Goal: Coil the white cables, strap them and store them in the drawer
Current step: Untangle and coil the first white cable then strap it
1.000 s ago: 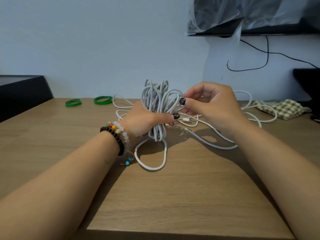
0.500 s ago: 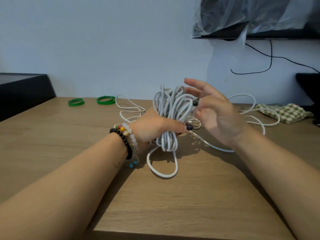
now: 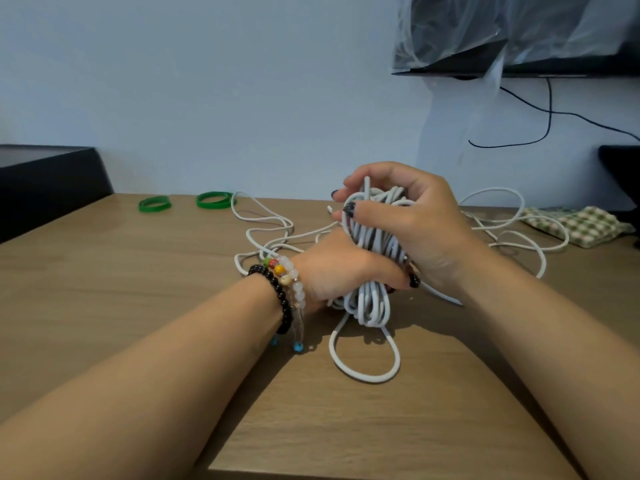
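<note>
Both hands are on one bundle of white cable (image 3: 372, 306), held upright just above the wooden bench (image 3: 138, 289) near its middle.

Left hand (image 3: 341, 268): its grip is clenched round the waist of the bundle, fingers wrapped from the left with dark-painted nails showing at the right side. Beaded bracelets (image 3: 285, 289) — one black, one pale, one multicoloured — sit on that wrist.

Right hand (image 3: 407, 223): its grip is closed over the upper part of the same bundle, thumb laid across the front strands, fingers curled over the top loops. The two hands touch each other at the bundle.

Below the left hand the coils hang in a tight cluster, and a single larger loop (image 3: 363, 358) drops from it and lies on the bench surface.

Uncoiled white cable (image 3: 512, 233) trails across the bench behind and to the right of the hands in loose, overlapping curves; more slack lies behind the left wrist. Whether this is one cable or several cannot be told.

Two green bands (image 3: 154, 204) lie flat at the far left of the bench, near each other and well apart from the hands — one of them just beside a strand of the slack cable.

A green-and-cream checked cloth (image 3: 581, 223) lies at the far right edge, with a cable loop resting beside it. A black cord (image 3: 540, 133) hangs on the wall under a plastic-covered dark screen (image 3: 519, 36).
</note>
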`<state>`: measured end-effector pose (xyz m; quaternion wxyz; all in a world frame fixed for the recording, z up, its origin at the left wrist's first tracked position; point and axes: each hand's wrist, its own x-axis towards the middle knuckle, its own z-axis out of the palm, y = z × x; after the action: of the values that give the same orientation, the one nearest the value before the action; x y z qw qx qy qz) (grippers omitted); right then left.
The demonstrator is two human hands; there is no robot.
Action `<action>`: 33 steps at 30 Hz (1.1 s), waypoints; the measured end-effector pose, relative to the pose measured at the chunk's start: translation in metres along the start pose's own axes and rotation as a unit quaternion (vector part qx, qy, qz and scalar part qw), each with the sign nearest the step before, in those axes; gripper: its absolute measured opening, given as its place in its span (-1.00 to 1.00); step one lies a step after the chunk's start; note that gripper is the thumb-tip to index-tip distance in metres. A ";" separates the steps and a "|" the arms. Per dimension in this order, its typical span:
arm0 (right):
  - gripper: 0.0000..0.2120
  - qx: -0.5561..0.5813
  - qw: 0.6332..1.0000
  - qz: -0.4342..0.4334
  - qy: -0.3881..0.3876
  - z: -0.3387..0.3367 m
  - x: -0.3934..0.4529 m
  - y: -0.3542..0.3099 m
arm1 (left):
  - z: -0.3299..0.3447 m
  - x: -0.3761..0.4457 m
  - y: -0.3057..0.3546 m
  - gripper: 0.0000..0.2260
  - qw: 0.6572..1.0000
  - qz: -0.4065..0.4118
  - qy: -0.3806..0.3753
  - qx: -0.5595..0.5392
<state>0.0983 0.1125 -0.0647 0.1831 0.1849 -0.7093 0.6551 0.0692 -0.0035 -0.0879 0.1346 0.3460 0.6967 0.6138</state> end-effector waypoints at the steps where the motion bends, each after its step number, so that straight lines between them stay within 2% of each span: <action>1: -0.78 -0.015 1.000 -0.007 0.021 0.003 0.001 0.000 | 0.000 0.000 0.000 -0.71 1.000 -0.007 0.003 -0.003; 3: -0.80 -0.056 0.996 -0.027 0.064 0.009 0.004 0.001 | -0.003 0.002 -0.002 -0.70 1.000 -0.020 0.009 -0.006; 5: -0.80 -0.067 0.992 -0.034 0.097 0.014 0.005 0.002 | -0.005 0.003 -0.003 -0.77 1.000 -0.024 0.006 0.005; 7: -0.81 -0.056 0.989 -0.017 0.133 0.017 0.008 0.004 | -0.008 0.002 -0.001 -0.87 1.000 -0.028 -0.002 0.005; 9: -0.87 -0.036 0.988 0.019 0.151 0.020 0.015 0.004 | -0.011 0.001 0.002 -0.81 0.999 -0.036 -0.006 -0.014; 11: -0.93 -0.010 0.990 0.056 0.133 0.025 0.024 0.001 | -0.019 0.001 0.002 -0.81 0.998 -0.048 0.005 -0.040; 16: -0.87 0.040 0.992 0.102 0.071 0.050 0.045 -0.001 | -0.047 -0.004 0.004 -0.82 0.992 -0.085 0.039 -0.079; 20: -0.73 0.163 0.976 0.140 0.032 0.058 0.041 0.007 | -0.058 -0.011 0.003 -0.82 0.988 -0.145 0.003 -0.059; 22: -0.74 0.194 0.970 0.142 0.031 0.058 0.039 0.009 | -0.059 -0.013 0.003 -0.81 0.985 -0.164 -0.006 -0.053; 24: -0.86 0.176 0.973 0.142 0.042 0.059 0.038 0.011 | -0.057 -0.013 0.005 -0.80 0.986 -0.160 -0.007 -0.042; 27: -0.82 0.122 0.981 0.122 0.082 0.063 0.039 0.010 | -0.053 -0.014 0.004 -0.83 0.989 -0.148 0.021 -0.022; 30: -0.82 0.099 0.986 0.089 0.098 0.061 0.038 0.010 | -0.044 -0.015 0.000 -0.73 0.991 -0.121 0.062 -0.001; 33: -0.83 0.084 0.987 0.089 0.103 0.055 0.036 0.010 | -0.032 -0.019 -0.001 -0.71 0.991 -0.096 0.095 -0.004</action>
<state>0.0614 0.0577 -0.0599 0.1799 0.0679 -0.6427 0.7416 0.0635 -0.0401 -0.0873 0.1275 0.2176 0.7335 0.6312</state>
